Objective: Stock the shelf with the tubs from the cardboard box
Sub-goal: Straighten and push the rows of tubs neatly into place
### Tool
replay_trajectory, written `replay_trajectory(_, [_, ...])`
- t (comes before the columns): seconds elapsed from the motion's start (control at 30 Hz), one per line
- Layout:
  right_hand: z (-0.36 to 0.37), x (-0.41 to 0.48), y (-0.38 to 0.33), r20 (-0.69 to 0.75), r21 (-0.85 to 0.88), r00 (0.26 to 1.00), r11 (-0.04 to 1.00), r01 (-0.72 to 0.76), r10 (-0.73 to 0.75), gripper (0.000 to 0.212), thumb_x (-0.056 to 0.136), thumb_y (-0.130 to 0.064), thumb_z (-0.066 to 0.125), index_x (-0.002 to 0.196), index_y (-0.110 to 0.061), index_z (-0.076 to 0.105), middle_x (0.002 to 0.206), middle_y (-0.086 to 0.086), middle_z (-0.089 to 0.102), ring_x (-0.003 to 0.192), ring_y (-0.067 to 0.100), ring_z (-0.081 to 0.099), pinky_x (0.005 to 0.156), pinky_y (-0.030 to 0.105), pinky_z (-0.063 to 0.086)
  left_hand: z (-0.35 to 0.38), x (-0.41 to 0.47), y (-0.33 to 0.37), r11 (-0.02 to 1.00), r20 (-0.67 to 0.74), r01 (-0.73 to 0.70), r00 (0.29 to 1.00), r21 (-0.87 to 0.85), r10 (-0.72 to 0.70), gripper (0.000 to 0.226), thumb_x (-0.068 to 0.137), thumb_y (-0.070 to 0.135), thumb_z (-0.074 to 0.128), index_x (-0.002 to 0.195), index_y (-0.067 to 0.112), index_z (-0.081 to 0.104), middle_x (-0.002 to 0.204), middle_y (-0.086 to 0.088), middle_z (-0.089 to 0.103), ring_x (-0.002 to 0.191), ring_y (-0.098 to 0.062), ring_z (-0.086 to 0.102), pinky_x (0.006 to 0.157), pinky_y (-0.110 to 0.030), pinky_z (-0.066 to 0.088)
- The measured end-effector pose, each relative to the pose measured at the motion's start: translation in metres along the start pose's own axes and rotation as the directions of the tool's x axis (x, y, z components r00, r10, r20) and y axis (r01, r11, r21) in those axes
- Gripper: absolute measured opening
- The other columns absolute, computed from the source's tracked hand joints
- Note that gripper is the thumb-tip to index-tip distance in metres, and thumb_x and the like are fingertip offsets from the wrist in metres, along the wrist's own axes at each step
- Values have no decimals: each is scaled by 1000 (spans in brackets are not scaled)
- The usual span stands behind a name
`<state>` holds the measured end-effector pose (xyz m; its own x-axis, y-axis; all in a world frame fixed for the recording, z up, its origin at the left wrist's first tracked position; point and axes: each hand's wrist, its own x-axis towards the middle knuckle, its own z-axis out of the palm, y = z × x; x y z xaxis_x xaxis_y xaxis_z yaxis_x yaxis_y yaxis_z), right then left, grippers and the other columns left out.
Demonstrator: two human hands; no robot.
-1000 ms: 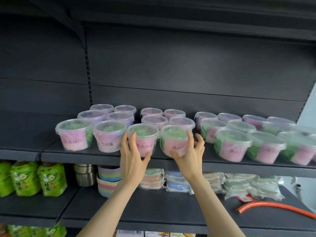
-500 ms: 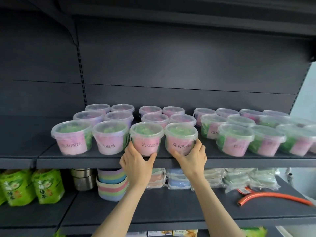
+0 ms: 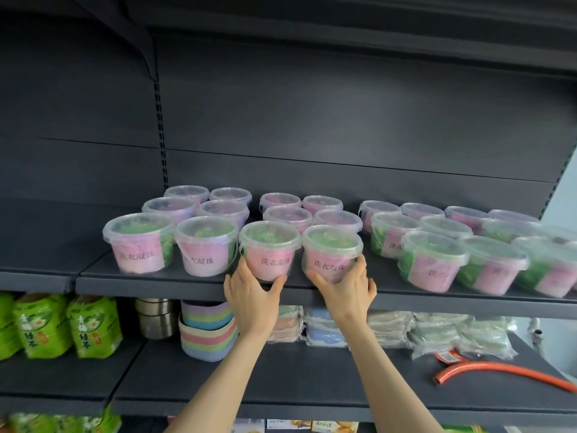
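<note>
Hands on two tubs at the front edge. My left hand grips the left tub low down, thumb curled round its right side, fingers round its left. My right hand holds the right tub the same way, thumb on the left, fingers on the right. Both upright, lids on, pink labels toward me, sides touching. They sit at the lip of the shelf; cannot tell if their full weight is on it. Other tubs stand left of, behind and right of my hands. Below my wrists: stacked bowls, tins. Further left, green bags. Far right, orange hose.
</note>
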<state>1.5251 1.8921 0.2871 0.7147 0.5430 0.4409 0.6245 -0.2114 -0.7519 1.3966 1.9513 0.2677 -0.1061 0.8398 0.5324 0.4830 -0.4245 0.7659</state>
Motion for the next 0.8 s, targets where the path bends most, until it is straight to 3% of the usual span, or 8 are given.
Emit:
replay_trajectory(0.2, [-3,-4,2,4,-12,1000,1000,13,-13,105,70,-55,73,145,-5,19,143,7,42,136,20,33,117,39,7,4,0,-4,998,38,-12,999,64,9,83,77,42,70,137,-2,33,131,-17,51,126,-28,43,114,-35,6])
replay_trajectory(0.43, [-11,-13,0,109,-93,994,996,15,-4,106,77,-60,64,148,-3,9,150,8,33,142,17,24,118,36,-1,-4,-4,-4,981,126,-38,992,191,14,86,86,49,56,141,-7,22,148,-23,29,141,-28,20,117,-34,2])
replay_trajectory(0.5, [-17,-17,1,129,-90,991,996,27,-15,98,79,-55,65,147,-3,17,148,8,36,140,19,28,119,36,5,-10,-8,-5,973,164,-64,986,223,27,82,88,48,54,142,-6,23,149,-21,29,142,-27,18,117,-35,4])
replay_trajectory(0.6, [-30,-26,3,149,-96,989,995,31,-16,71,85,-46,63,137,-6,36,140,7,44,127,25,43,109,39,32,-21,-18,-4,951,237,-108,971,290,38,70,91,44,50,142,1,29,151,-14,28,143,-24,16,115,-36,13])
replay_trajectory(0.7, [-46,-34,3,191,-146,980,986,83,-54,48,91,-40,57,129,-11,49,133,3,49,114,26,52,89,35,44,-37,-25,1,947,278,-135,959,291,51,45,92,37,51,126,8,52,140,-9,46,133,-24,34,101,-38,34])
replay_trajectory(0.8, [-62,-32,-6,198,-138,971,977,164,-135,34,93,-33,55,120,-13,59,122,2,56,104,22,57,79,32,45,-53,-22,15,949,256,-189,959,254,123,24,90,31,54,101,12,64,109,-3,63,98,-25,59,75,-34,43])
